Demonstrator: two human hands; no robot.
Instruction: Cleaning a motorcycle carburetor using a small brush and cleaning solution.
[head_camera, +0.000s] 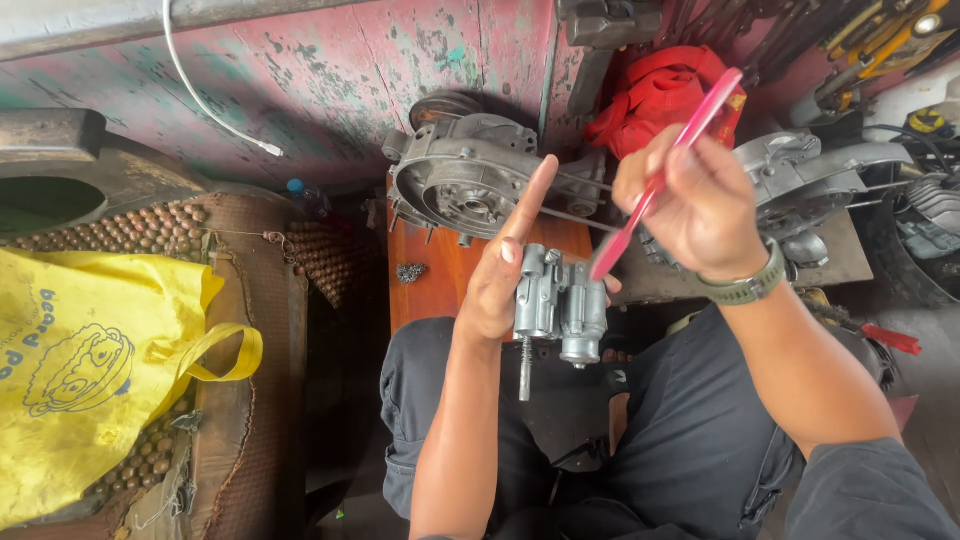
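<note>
Gripping a small grey metal engine part (560, 305), my left hand (500, 275) had its forefinger pointing up. My right hand (700, 205) pinched a pink toothbrush (660, 175), bristles touching the part.

left hand (497, 285) fingers curled, index extended; right hand (690, 205) seemingly pinched shut.

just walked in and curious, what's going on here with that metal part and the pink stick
A seated person holds a small grey metal engine part upright in the left hand, over their lap. The right hand holds a pink brush-like tool, its lower tip at the part's top. A larger engine casing sits on the wooden bench behind.
</note>
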